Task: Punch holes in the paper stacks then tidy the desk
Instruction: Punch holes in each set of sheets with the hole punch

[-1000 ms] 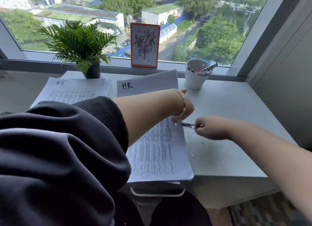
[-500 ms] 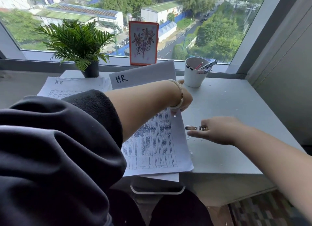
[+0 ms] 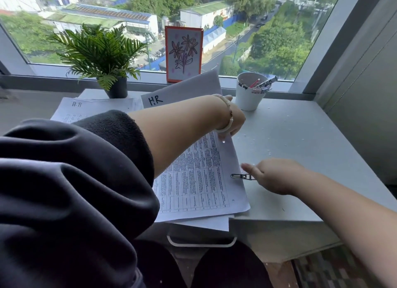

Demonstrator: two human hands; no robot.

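Two paper stacks are lying on the desk (image 3: pixel 300 137): the near stack (image 3: pixel 199 180) under the left hand (image 3: pixel 235 121), whose grip I cannot tell, and the far-left stack (image 3: pixel 86 109). The right hand (image 3: pixel 277 176) is pinching one metal fastener (image 3: pixel 241 176). A sleeve (image 3: pixel 75 180) is blocking the left.

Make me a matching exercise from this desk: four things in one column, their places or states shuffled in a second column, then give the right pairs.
Things
1. potted plant
2. white cup
3. metal punch
4. flower picture

Places or states
A. gripped by the right hand at the right edge of the printed stack
B. leaning upright against the window, in a red frame
C. at the back left of the desk, in a dark pot
D. at the back of the desk near the left hand, holding markers

Pairs: 1-C, 2-D, 3-A, 4-B
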